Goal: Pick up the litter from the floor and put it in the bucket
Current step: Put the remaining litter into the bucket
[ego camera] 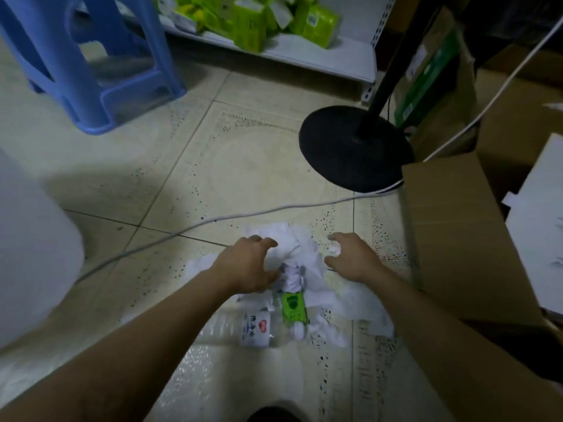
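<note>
A heap of crumpled white tissue paper (294, 248) lies on the tiled floor in front of me. Two clear plastic bottles rest at its near side: one with a green label (293, 306), one with a white label (256, 328) lying flat. My left hand (249, 263) hovers over the heap's left side with fingers spread and curled. My right hand (350, 257) reaches over the right side, fingers apart, touching or just above the paper. Neither hand holds anything. A large white rounded container (33, 260), possibly the bucket, fills the left edge, blurred.
A blue plastic stool (91, 62) stands at the back left. A black round stand base (353, 147) sits at the back right, with a white cable (213, 219) running across the floor. Cardboard boxes (457, 239) crowd the right side. A white shelf (304, 56) holds green packets.
</note>
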